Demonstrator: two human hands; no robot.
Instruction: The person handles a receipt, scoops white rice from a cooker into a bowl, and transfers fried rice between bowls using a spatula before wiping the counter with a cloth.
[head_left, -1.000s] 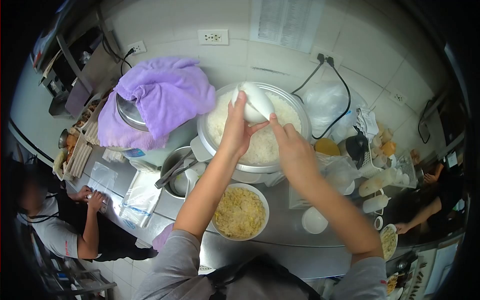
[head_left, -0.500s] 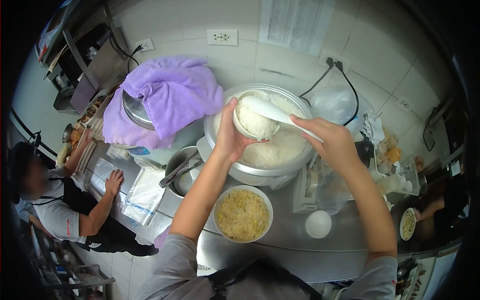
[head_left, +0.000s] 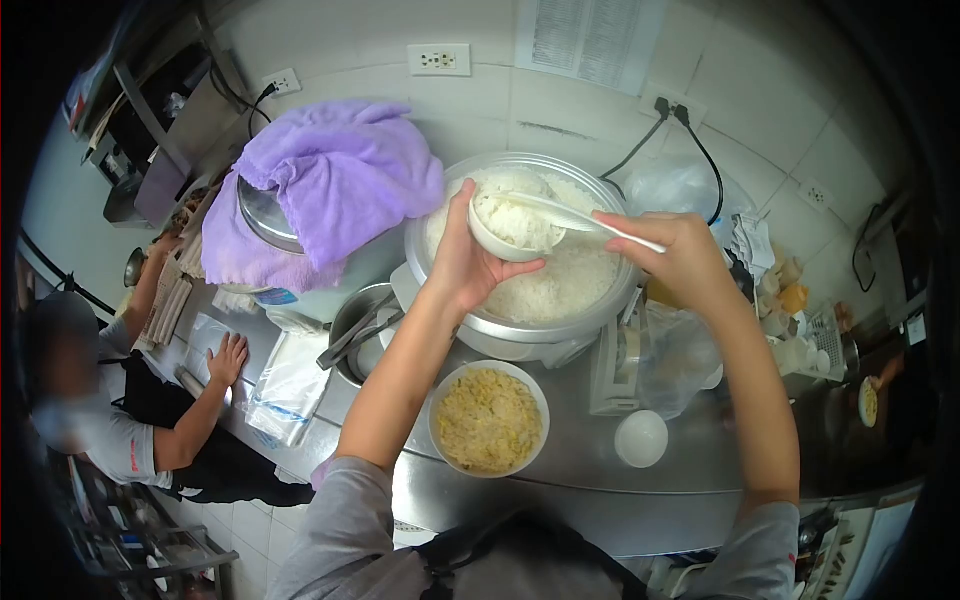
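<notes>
while the left hand [head_left: 472, 262] cups a bowl [head_left: 490, 240] of rice [head_left: 518, 226], the right [head_left: 672, 250] grips a paddle [head_left: 585, 220] above the rice-filled cooker [head_left: 520, 338].

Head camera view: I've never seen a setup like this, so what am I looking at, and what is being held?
There is no machine here: a person works bare-handed, and one camera worn on their head looks forward and down. The left hand cups a small bowl of white rice; the fingers of the right hand grip a white paddle laid against that rice. Both are above a large cooker of rice. On the metal counter stand a bowl of yellowish food, a smaller white bowl and a pot with tongs.
</notes>
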